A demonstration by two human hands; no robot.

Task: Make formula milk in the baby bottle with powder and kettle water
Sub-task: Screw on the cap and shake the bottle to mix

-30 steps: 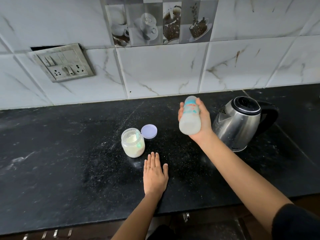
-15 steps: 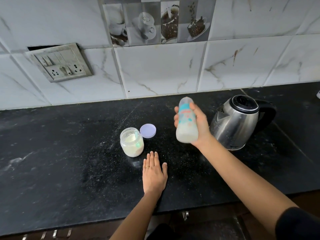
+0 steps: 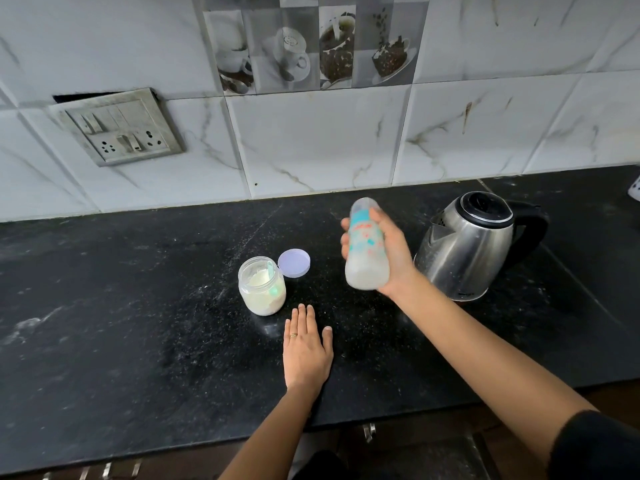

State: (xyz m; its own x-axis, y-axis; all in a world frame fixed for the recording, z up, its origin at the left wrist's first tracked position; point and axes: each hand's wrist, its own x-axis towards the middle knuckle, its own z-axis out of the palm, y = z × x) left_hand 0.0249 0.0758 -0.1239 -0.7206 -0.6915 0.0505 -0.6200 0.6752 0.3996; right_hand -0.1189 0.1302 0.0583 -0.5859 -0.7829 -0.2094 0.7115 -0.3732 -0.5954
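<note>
1. The baby bottle (image 3: 365,247) is gripped in the right hand (image 3: 393,252) and held off the table (image 3: 138,306), between the open powder jar (image 3: 262,287) and the kettle (image 3: 467,247). The fingers (image 3: 344,237) are curled round its body.
2. Compared with a second ago, the bottle is shifted slightly left, away from the kettle, and its tilt is altered. Its top is now leaned towards the far side, and its print is smeared by motion. A shaking action is therefore judged to be under way.
3. Milky white liquid is seen in the lower part of the bottle. Powder and water are therefore judged to be already in, with mixing as the closing step.
4. The left hand (image 3: 306,348) is unchanged: it is laid flat on the table just near of the jar, fingers straight and close together, thumb apart.
5. The jar is left uncovered, with its lilac lid (image 3: 293,263) lying just beside it on the far right.
6. How tightly the bottle top is closed cannot be told.
</note>
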